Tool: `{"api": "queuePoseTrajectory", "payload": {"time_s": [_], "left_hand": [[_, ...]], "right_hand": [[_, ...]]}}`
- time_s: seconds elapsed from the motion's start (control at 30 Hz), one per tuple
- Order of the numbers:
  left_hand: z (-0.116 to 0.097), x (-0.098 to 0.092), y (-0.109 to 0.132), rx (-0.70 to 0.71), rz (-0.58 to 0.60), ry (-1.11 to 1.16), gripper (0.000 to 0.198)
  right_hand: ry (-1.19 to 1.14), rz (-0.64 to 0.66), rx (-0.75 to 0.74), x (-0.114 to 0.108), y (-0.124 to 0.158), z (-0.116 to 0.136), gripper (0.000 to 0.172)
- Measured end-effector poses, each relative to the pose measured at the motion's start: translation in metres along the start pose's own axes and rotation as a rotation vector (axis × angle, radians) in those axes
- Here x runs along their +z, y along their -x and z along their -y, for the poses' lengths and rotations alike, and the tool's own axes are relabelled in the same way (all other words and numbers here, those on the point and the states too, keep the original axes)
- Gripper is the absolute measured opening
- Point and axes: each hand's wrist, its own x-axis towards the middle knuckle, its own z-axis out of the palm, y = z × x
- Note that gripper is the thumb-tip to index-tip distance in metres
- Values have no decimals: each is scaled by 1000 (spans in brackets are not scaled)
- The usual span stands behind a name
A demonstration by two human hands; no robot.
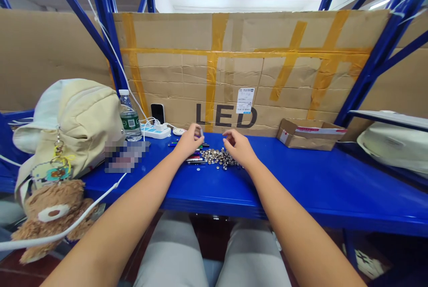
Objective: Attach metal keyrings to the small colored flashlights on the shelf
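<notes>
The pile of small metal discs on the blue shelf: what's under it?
The pile rests on the blue shelf. The surface directly beneath is covered, so anything under the middle of the pile cannot be seen.

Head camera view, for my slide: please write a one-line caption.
Left hand and right hand flank a pile of small metal discs on a blue shelf.

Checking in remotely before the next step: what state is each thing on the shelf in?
Left hand: raised, pinching a small silver piece.
Right hand: open, hovering beside the round metal discs.
Round metal discs: loose heap.
Cylindrical batteries: lying flat.
Power strip: plug inserted.
Water bottle: upright, capped.
Phone: propped upright, screen dark.
</notes>
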Motion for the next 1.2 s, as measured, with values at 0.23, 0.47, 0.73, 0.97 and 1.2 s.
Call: {"api": "queuePoseTrajectory", "payload": {"time_s": [0.23, 0.47, 0.73, 0.97, 1.2], "left_hand": [[-3, -4, 3, 22, 35, -135, 13], [-2, -3, 1, 2, -4, -41, 34], [-2, -1, 2, 48, 94, -32, 36], [-4, 0, 3, 73, 178, -48, 32], [0, 3, 4, 91, 227, -44, 36]], "right_hand": [[21, 88, 37, 2, 0, -2, 16], [85, 329, 4, 9, 3, -2, 13], [290, 415, -51, 18, 3, 0, 15], [398, 430, -25, 21, 2, 10, 18], [420, 456, 12, 23, 1, 15, 18]]}}
